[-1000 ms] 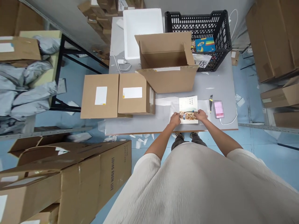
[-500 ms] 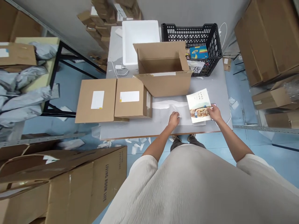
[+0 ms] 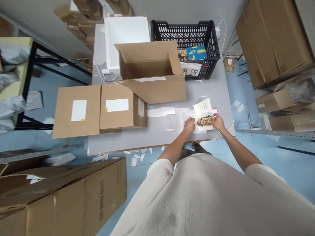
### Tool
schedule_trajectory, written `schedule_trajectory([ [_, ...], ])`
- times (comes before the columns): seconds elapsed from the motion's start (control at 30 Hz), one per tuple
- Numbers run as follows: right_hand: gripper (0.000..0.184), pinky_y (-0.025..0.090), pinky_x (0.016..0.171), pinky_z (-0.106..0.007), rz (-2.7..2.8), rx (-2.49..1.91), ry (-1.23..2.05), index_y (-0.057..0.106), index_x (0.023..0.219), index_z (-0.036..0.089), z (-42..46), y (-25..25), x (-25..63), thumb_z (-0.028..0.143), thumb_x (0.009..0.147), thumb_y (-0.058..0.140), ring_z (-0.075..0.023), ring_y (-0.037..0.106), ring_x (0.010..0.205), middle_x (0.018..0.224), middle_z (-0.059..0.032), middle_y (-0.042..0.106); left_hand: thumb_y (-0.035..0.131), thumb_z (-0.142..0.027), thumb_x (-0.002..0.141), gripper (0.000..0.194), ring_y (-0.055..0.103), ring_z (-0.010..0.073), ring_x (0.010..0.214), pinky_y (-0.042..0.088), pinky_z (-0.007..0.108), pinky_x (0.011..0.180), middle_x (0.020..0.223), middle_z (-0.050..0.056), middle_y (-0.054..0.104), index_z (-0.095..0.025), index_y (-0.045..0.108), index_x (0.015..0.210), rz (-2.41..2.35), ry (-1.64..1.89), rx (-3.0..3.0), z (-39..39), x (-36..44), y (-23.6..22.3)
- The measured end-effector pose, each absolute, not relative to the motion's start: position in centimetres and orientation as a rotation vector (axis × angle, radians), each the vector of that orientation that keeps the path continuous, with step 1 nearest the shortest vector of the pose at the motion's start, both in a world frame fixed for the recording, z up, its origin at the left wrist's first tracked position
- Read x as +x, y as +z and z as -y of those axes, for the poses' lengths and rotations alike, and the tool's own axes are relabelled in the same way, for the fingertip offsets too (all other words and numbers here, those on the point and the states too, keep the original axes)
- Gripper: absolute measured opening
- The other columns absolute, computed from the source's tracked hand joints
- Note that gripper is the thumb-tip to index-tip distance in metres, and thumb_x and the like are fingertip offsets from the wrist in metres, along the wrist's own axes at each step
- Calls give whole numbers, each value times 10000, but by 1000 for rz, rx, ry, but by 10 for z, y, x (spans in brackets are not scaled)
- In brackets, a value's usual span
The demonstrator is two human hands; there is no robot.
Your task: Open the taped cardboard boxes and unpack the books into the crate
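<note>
My right hand (image 3: pixel 218 123) grips the right edge of a thin picture book (image 3: pixel 204 109), which has a pale cover with dark characters and a painted lower part. At the book's lower left, my left hand (image 3: pixel 189 125) is closed, its fingers pinching a translucent plastic bag (image 3: pixel 180 118) that lies on the table. The bag's edges are faint against the grey surface. A phone with a pinkish screen (image 3: pixel 215 111) shows partly behind the book, beside my right hand.
An open cardboard box (image 3: pixel 157 90) stands behind my hands, with a white foam box (image 3: pixel 128 31) and a black crate (image 3: pixel 183 32) holding books beyond it. Two closed cartons (image 3: pixel 63 108) sit left on the grey table (image 3: pixel 157 139). Paper scraps litter the floor.
My left hand has moved right, up to the book's edge. The book has tilted and come closer to the left hand, still in my right hand. The camera view has shifted right.
</note>
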State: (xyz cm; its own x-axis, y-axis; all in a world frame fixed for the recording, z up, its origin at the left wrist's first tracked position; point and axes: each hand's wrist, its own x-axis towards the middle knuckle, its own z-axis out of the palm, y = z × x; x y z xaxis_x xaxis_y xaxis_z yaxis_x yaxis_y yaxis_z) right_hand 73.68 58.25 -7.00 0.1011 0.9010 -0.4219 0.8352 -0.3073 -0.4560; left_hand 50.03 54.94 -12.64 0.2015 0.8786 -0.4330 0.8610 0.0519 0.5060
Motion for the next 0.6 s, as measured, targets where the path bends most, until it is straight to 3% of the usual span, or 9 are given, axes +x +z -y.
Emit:
schedule_trajectory([
  [0.13, 391, 513, 776, -349, 1798, -2224, 997, 675, 1290, 239, -582, -74, 741, 423, 967, 555, -311, 724, 904, 890, -70, 797, 686, -211, 1027, 383, 587, 350, 1367, 429, 459, 1132, 1468, 202, 634, -145, 632, 1401, -1694, -126, 1875, -554, 516, -132],
  [0.27, 355, 510, 753, -345, 1797, -2166, 1037, 669, 1243, 253, -583, -79, 746, 437, 955, 572, -302, 715, 846, 842, -51, 790, 642, -163, 1028, 332, 551, 348, 1372, 367, 471, 1147, 1413, 205, 686, -149, 679, 1358, -1721, -195, 1993, -561, 524, -137],
  [0.4, 332, 537, 779, -353, 1756, -2123, 1087, 671, 1211, 264, -586, -87, 751, 438, 935, 605, -299, 735, 871, 867, -48, 803, 627, -45, 960, 333, 612, 329, 1277, 344, 450, 1123, 1255, 181, 778, -154, 748, 1251, -1645, -258, 2046, -565, 528, -135],
  [0.6, 374, 587, 800, -380, 1593, -2044, 1189, 663, 1205, 266, -592, -101, 745, 483, 901, 651, -289, 734, 847, 854, -31, 802, 601, -46, 962, 343, 669, 344, 1205, 331, 460, 1105, 1162, 229, 801, -78, 753, 1269, -1726, -253, 2021, -558, 492, -114],
])
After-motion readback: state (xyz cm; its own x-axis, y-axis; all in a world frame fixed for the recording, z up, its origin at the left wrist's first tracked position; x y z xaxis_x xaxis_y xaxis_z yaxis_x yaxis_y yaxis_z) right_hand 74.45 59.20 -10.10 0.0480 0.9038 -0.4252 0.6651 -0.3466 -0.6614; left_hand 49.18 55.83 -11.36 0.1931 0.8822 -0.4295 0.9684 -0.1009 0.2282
